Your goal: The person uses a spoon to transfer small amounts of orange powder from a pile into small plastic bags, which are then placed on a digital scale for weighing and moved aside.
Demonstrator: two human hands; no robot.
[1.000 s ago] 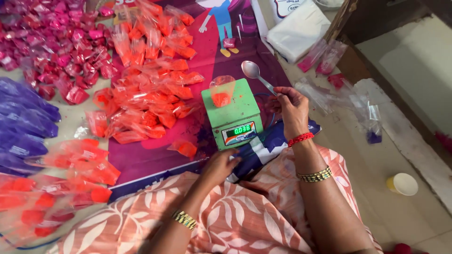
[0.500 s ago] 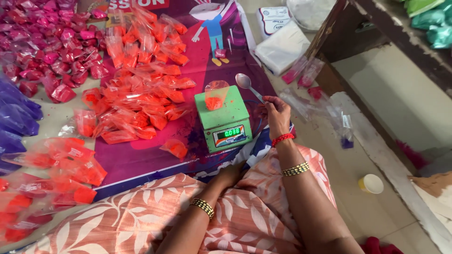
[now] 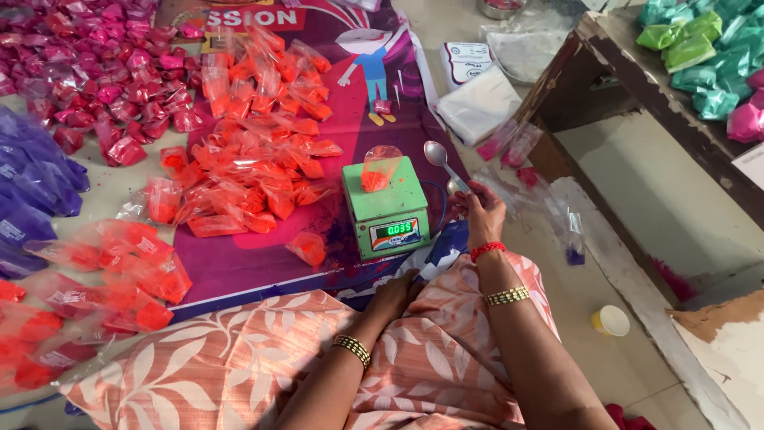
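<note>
My right hand (image 3: 480, 213) grips a metal spoon (image 3: 442, 162), its empty bowl raised just right of a small green digital scale (image 3: 390, 215). On the scale's platform stands a small clear plastic bag (image 3: 378, 170) with orange powder in its bottom. My left hand (image 3: 394, 293) rests low between my knees, below the scale, with its fingers tucked out of sight against the pink patterned cloth of my lap. A loose filled orange packet (image 3: 309, 247) lies just left of the scale.
A heap of orange packets (image 3: 255, 151) covers the purple banner. Pink packets (image 3: 103, 72) lie at top left, purple ones (image 3: 32, 183) at the left edge, more orange ones (image 3: 95, 271) at lower left. White packs (image 3: 477, 103), a wooden ledge (image 3: 637, 95), a small cup (image 3: 611, 320) at right.
The view has shifted, so everything sits lower and more to the right in the picture. My right hand still holds the spoon beside the scale; my left hand stays in my lap.
</note>
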